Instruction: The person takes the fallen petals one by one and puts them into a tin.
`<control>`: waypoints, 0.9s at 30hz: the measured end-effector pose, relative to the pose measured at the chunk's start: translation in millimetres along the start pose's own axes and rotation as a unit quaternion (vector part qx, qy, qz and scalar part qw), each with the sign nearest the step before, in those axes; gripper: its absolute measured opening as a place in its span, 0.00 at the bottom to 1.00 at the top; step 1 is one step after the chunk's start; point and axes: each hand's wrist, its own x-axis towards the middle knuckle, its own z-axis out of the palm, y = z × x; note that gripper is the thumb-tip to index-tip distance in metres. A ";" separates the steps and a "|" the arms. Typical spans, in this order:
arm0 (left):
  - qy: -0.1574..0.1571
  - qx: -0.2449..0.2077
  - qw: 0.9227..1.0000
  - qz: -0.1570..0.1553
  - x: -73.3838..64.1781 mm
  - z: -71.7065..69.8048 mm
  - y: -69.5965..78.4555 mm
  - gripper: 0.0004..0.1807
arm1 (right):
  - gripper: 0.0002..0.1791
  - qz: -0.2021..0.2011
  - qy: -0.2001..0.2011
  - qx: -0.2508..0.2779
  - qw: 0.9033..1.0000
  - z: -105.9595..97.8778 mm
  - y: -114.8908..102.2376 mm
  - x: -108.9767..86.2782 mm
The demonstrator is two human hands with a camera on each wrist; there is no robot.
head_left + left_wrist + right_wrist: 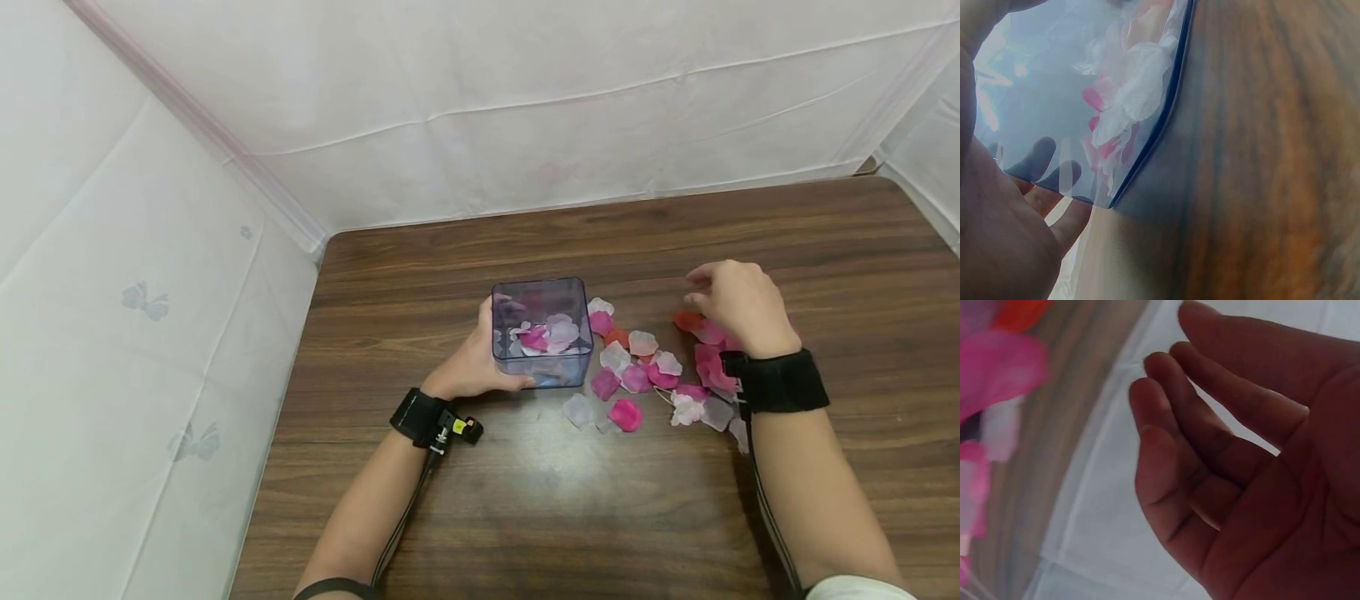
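Item, left hand point(477, 364): I am curling it round the left side of a translucent bluish-purple box point(558, 371), my thumb lying along the near wall, my fingers spreading round the far left side and showing through the clear plastic. Whether the base is touching the table, I cannot tell.

Item, box contents: white, pale lilac and magenta petals point(561, 333) are lying inside in a loose heap.

Item, right hand point(742, 304): I am hovering it well right of the box, above the far end of the right-hand petals; my fingers are bending loosely, thumb standing apart from them, holding nothing.

Item, loose petals point(636, 379): pink, magenta, red and white, they are scattering across the table from the box's right side to my right wrist, some overlapping. A red petal point(688, 321) is lying near my right fingertips; a magenta petal point(625, 415) and a whitish petal point(578, 411) are lying at the near edge.

Item, wristwear: I am wearing a black strap on each wrist, the left strap point(420, 417) carrying a small camera point(471, 430).

Item, surroundings: a dark wood-grain table point(390, 333) is spreading beneath; white sheeting point(487, 50) is hanging along the far and left sides.
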 end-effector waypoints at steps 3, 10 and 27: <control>-0.002 -0.012 1.000 -0.003 -0.3 0.3 3.3 0.65 | 0.21 0.020 -0.045 -0.001 0.999 2.1 8.5 4.1; -0.009 -0.031 0.999 -0.006 -2.9 -3.0 27.4 0.61 | 0.18 0.032 -0.070 -0.016 0.997 14.2 17.9 10.5; -0.012 -0.032 0.999 -0.009 -3.3 -3.5 29.3 0.62 | 0.08 0.019 0.010 -0.017 1.000 16.8 6.5 9.6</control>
